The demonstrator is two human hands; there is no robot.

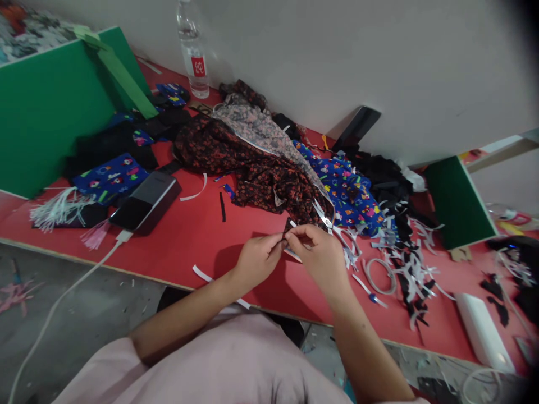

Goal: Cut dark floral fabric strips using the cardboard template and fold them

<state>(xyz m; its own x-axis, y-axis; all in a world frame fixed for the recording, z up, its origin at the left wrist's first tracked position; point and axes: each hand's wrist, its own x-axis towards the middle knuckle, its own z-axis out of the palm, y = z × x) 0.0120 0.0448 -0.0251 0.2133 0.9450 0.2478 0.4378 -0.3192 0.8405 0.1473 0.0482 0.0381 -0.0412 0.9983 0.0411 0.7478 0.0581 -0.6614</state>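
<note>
My left hand (260,259) and my right hand (319,253) meet over the front of the table. Fingertips of both are closed in a pinch on the edge of a small dark patterned piece of fabric (288,225), mostly hidden by the fingers. A pale strip shows under my right hand. Scissors (327,223) with white handles lie just beyond and beside the right hand, blades pointing away; whether the hand touches them I cannot tell. Past the hands, a heap of dark red-flowered fabric (269,179) is spread beside blue cartoon-print fabric (347,188).
A power bank (145,202) with a white cable lies at left near a green panel (63,106). At the back stand a water bottle (194,56) and a phone (357,128) leaning on the wall. White and black scraps (415,275) and a white device (484,331) lie to the right.
</note>
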